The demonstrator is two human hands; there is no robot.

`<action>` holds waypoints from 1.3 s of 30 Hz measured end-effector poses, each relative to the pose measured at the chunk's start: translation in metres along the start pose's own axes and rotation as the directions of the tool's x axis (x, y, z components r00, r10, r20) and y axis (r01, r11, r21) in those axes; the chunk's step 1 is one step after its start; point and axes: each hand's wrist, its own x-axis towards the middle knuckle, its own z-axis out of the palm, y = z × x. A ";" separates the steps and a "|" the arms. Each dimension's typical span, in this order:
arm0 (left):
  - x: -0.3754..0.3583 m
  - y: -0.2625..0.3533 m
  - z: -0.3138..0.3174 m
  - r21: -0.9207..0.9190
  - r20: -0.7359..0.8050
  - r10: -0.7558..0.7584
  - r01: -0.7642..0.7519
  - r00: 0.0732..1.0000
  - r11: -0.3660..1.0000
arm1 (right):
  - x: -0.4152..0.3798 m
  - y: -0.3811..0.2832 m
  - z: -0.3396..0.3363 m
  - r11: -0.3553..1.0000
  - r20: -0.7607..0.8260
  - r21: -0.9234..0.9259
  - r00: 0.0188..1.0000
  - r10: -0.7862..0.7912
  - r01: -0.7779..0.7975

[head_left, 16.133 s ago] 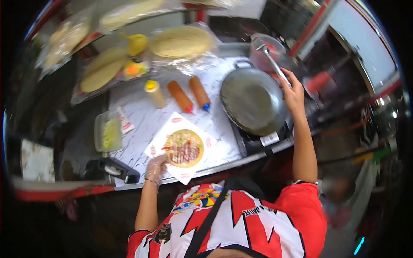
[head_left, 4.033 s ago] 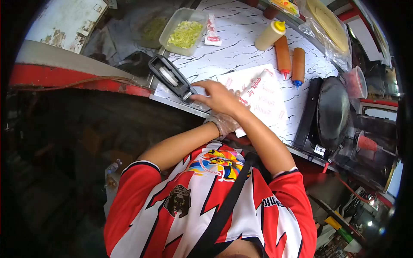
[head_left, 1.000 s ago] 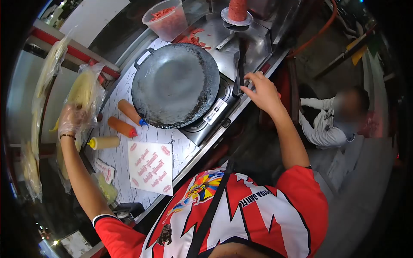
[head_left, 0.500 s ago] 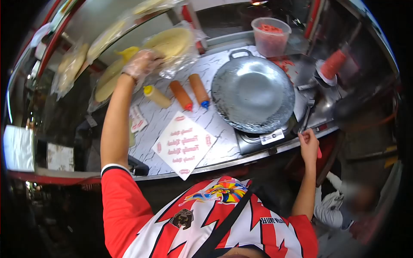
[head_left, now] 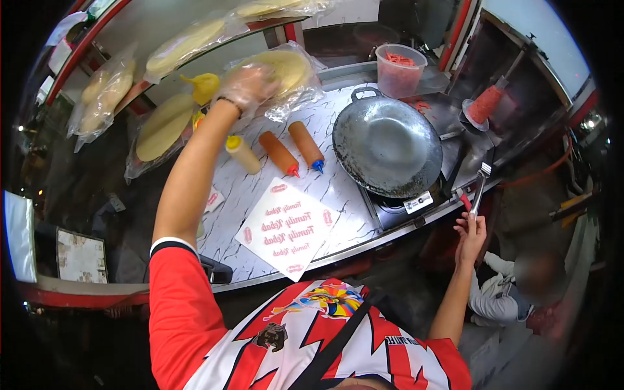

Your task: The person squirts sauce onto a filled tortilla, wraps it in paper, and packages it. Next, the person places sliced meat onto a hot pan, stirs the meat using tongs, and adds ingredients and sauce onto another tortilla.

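Observation:
My left hand (head_left: 248, 84), in a clear plastic glove, reaches up into a plastic bag of flatbreads (head_left: 290, 68) at the back of the counter and touches the breads inside. My right hand (head_left: 470, 233) is low at the counter's right edge, closed on the handle of metal tongs (head_left: 480, 184) that point upward. A dark empty wok (head_left: 387, 147) sits on a burner between the two hands. A printed wrapping paper (head_left: 288, 227) lies flat at the counter's front edge.
Three squeeze bottles (head_left: 281, 153) lie on the marbled counter (head_left: 338, 188). A tub of red strips (head_left: 399, 69) stands behind the wok. More bagged flatbreads (head_left: 162, 127) hang at the left. A person (head_left: 513, 292) crouches low at the right.
The tongs have come up into my right hand at the counter edge. My left hand stays in the flatbread bag. The view has shifted slightly.

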 end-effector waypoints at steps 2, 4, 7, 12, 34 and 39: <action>0.012 0.009 0.008 0.020 0.044 -0.043 0.042 0.998 0.999 | -0.022 -0.015 0.016 0.989 -0.018 0.134 0.998 0.062 -0.059; 0.035 0.015 0.013 0.088 0.193 -0.062 0.046 0.979 0.995 | -0.039 -0.022 0.025 0.980 0.026 0.189 0.998 0.051 -0.055; 0.039 0.010 0.004 0.065 0.322 -0.041 0.021 0.946 0.998 | -0.069 -0.037 0.037 0.971 0.051 0.229 0.997 0.054 -0.064; 0.028 -0.011 0.013 0.053 0.190 0.090 -0.102 0.978 0.993 | -0.101 -0.047 0.045 0.984 0.105 0.166 0.993 0.053 -0.070; -0.228 -0.003 0.100 -0.923 0.246 -0.124 0.271 0.961 0.272 | -0.109 -0.043 0.097 0.912 0.558 0.209 0.809 0.184 -0.352; -0.300 0.014 0.224 -0.617 0.210 -0.263 0.336 0.942 0.712 | -0.117 -0.036 0.095 0.884 0.546 0.234 0.807 0.226 -0.406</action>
